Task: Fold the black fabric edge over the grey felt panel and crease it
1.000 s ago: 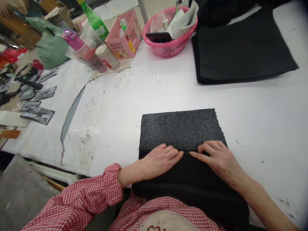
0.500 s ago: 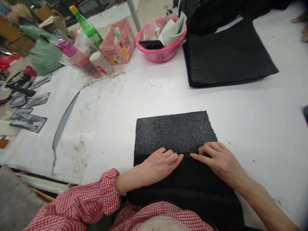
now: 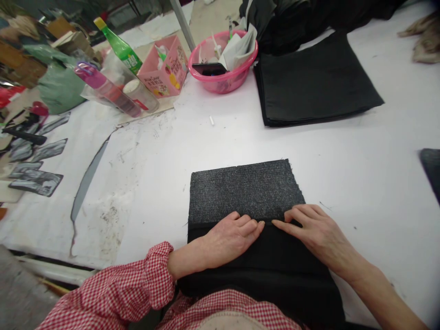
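Compared with a second before, the view had swung so that a dark piece (image 3: 432, 169) and a brown bundle (image 3: 426, 41) now showed at the right, while both hands stayed at the same seam. The grey textured fabric (image 3: 240, 192) lay flat on the worktop (image 3: 161, 183) in front of the person, meeting a black cloth (image 3: 275, 256) on its near side. The left hand (image 3: 232, 238), fingers curled, and the right hand (image 3: 318, 231), thumb pointing toward the left, touched that join, a short gap between them. Whether either grip pinched the cloth or only pressed it, I could not tell.

The fabric's right edge was frayed. Pale worktop stretched from its far edge to a black stack (image 3: 316, 82) and a pink basin (image 3: 223, 85), with a white stick (image 3: 211, 120) between, and more spread beyond the right hand. Fingertips under the left hand were hidden; the dark piece was cut off by the frame, and the brown bundle was hard to make out.
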Demonstrator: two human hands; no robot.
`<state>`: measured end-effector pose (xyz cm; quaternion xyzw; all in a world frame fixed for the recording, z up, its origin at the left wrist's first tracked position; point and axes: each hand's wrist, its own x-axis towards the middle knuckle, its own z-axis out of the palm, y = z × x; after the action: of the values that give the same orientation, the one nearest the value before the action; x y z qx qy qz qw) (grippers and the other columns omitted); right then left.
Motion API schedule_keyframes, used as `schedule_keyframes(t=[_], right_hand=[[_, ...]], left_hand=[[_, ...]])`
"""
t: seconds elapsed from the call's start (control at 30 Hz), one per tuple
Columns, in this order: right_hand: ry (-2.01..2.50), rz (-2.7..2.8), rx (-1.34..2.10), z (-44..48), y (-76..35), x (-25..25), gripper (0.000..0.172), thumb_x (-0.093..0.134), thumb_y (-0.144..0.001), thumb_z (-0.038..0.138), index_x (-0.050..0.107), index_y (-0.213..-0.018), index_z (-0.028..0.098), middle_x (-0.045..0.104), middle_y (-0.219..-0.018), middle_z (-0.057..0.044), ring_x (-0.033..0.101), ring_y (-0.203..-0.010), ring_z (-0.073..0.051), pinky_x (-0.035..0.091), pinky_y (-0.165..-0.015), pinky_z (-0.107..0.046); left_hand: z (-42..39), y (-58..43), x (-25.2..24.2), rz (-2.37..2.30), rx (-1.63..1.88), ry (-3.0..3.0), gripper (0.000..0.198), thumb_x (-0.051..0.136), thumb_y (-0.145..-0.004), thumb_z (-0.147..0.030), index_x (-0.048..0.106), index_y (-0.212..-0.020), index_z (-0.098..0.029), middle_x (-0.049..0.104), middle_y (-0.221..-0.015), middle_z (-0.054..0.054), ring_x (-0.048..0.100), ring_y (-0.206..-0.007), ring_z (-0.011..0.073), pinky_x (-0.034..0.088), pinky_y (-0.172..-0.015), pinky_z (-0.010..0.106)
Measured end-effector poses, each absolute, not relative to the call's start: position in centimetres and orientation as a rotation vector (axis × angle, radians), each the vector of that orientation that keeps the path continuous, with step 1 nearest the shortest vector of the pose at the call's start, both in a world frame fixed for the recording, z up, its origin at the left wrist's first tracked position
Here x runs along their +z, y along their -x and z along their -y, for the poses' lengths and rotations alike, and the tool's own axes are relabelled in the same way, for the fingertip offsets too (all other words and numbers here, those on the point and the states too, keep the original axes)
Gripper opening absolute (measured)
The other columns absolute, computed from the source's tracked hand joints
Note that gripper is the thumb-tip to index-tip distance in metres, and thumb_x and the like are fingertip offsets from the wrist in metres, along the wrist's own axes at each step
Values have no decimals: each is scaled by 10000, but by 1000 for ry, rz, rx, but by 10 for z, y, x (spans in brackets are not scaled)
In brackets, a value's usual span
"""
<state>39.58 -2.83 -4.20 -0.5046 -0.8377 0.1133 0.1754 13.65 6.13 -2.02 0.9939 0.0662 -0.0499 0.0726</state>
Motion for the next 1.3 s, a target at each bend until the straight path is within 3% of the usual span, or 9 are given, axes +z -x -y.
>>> schedule_keyframes(t=[0.3,0.63,1.07,1.3], right_hand=[[1451,2378,300,34,-411,-39,295,465,-988,174,623,-1210,288,572,-953,-40,501,-908,-195,375,-832,-362],[1492,2343,288,40,-421,-40,314,487,-970,140,630,-1203,295,598,-992,-46,529,-943,-197,399,-861,-365],[1517,2338,299,47,-427,-37,340,451,-986,120,600,-1248,277,574,-1026,-52,521,-978,-188,404,-869,-358],[1516,2341,276,50,-430,-39,352,447,-981,99,592,-1258,260,576,-1030,-56,521,-994,-192,410,-877,-361]], left_hand=[[-60,-150,-18,-181,-208,-2995,416,344,-1030,-130,305,-1438,-56,554,-968,64,512,-881,192,390,-699,350],[-60,-160,-16,-171,-207,-2983,437,439,-1005,-156,328,-1419,-69,560,-1007,75,531,-905,195,399,-749,337],[-56,-175,-14,-167,-209,-2954,406,386,-1018,-137,336,-1413,-56,540,-1059,79,496,-944,202,401,-775,357],[-54,-184,-19,-167,-196,-2982,426,371,-1021,-141,311,-1438,-79,535,-975,55,490,-868,194,380,-714,354]])
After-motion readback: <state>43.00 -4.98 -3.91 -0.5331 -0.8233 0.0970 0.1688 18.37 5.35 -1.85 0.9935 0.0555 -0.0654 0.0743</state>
